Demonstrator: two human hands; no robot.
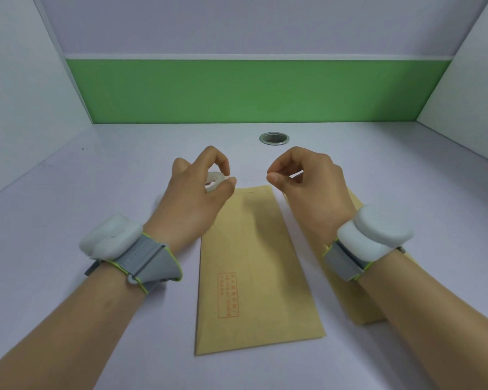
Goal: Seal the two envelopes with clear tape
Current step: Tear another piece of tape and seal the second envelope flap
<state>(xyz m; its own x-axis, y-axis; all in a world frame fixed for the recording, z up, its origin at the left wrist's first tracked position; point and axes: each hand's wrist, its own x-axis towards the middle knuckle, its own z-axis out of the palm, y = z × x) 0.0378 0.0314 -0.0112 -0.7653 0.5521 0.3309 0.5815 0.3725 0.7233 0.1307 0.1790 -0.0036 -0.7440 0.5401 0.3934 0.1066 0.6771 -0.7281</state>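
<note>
Envelopes (254,266) lay on desk (68,192); 2nd one (358,311) just right of 1st. Left hand (192,198) gripped tape roll (214,182) above 1st's top edge; right hand (307,187) fingers pinched shut, prob. on tape end (too clear to see). Step: drawing a strip; next, lay it over flap.

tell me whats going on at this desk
A person is getting ready to tape two brown envelopes shut. The left hand holds a small roll of clear tape above the desk, and the right hand pinches its thumb and forefinger together, apparently pulling out the tape's free end, though the strip itself is too clear to see. One envelope lies flat between the forearms; the second envelope lies partly under the right arm. No tape is visibly on either yet.
</note>
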